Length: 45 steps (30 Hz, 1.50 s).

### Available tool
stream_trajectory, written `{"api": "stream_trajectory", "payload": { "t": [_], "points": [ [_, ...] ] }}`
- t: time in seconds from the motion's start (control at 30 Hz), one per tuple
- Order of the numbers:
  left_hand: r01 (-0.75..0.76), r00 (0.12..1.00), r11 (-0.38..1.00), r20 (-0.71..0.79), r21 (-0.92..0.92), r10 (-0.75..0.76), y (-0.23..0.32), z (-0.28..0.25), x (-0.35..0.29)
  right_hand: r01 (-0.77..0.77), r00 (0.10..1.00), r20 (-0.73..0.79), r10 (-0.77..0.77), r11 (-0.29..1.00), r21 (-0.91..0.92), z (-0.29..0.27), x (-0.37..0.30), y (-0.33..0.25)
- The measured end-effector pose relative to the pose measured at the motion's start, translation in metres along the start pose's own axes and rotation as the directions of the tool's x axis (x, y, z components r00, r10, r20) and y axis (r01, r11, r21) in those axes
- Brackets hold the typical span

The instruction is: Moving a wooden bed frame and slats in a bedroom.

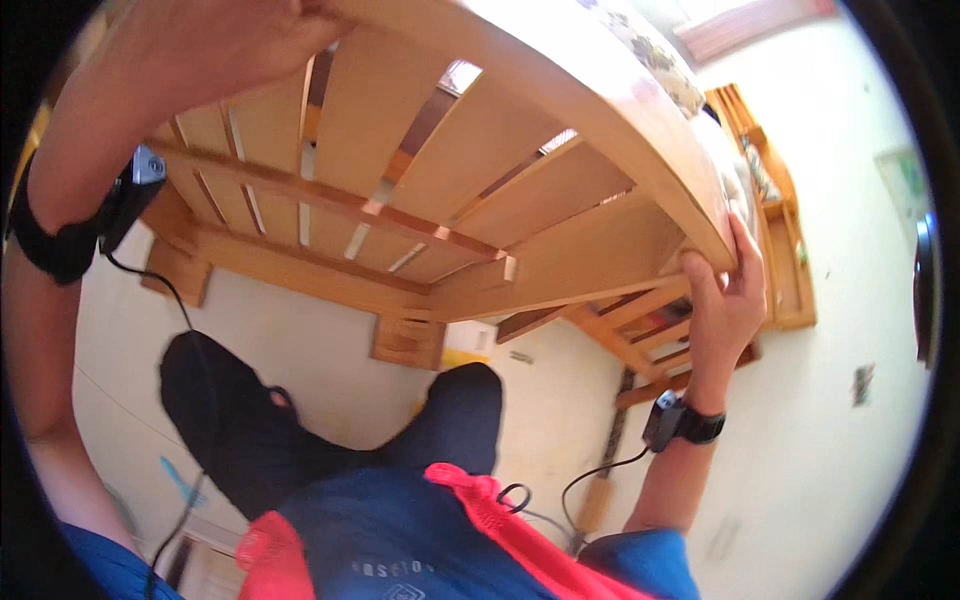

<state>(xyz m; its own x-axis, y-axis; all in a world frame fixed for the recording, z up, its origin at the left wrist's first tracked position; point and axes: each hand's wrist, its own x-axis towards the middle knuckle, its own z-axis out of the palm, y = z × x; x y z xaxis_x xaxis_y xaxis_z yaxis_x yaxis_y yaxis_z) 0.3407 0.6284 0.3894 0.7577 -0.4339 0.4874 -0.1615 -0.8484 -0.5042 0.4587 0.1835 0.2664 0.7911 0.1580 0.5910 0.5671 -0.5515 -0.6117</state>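
Gripping the far right corner of the slatted wooden frame [480, 145], the right hand [728, 300] is clamping its fingers over the edge, with the thumb pressing on the near face! Over on the other side, the left hand [230, 50] is reaching up to the frame's upper left, its fingertips meeting the rim right at the top of the view, and I am not able to tell how tightly they are closing. The frame itself is filling the upper middle, turning its underside to us, the pale slats lining up side by side and a long crossbar running across them. Below, a short block foot [408, 340] is jutting from the lower rail, and just beside it a yellow-and-white item [468, 345] is peeking out. Dark trousers [440, 425] are spreading beneath the frame, while a blue shirt [400, 530] and a bright red cloth [490, 500] are filling the foreground. Both wrists are wearing black straps with small devices, cables trailing down. Behind the right hand, a second wooden slatted piece [650, 325] is standing near the white wall [860, 270].
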Motion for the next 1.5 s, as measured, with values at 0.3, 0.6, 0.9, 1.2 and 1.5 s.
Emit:
{"api": "stream_trajectory", "payload": {
  "t": [0.3, 0.6, 0.9, 1.2, 1.5],
  "points": [
    [-0.243, 0.820, 0.840, -0.565, -0.486, -0.089, 0.153, 0.136, -0.087, -0.004, 0.991, -0.137, 0.012, 0.998, 0.063, 0.011, -0.008, 0.007],
    [-0.037, 0.939, 0.362, -0.157, -0.931, -0.307, 0.319, 0.223, -0.076, 0.138, 0.983, -0.112, -0.148, 0.986, -0.095, 0.023, -0.018, 0.029],
    [-0.094, 0.929, -0.286, 0.019, -0.953, -0.370, 0.332, 0.211, -0.002, 0.193, 0.974, -0.116, -0.197, 0.980, -0.044, 0.021, -0.019, 0.044],
    [-0.162, 0.938, -0.471, 0.012, -0.867, -0.346, 0.317, 0.173, 0.070, 0.154, 0.983, -0.106, -0.151, 0.988, 0.024, 0.020, -0.023, 0.037],
    [-0.172, 0.903, -0.551, 0.092, -0.817, -0.419, 0.298, 0.152, 0.092, 0.115, 0.992, -0.046, -0.116, 0.993, -0.015, 0.011, -0.015, 0.030]
  ]
}}
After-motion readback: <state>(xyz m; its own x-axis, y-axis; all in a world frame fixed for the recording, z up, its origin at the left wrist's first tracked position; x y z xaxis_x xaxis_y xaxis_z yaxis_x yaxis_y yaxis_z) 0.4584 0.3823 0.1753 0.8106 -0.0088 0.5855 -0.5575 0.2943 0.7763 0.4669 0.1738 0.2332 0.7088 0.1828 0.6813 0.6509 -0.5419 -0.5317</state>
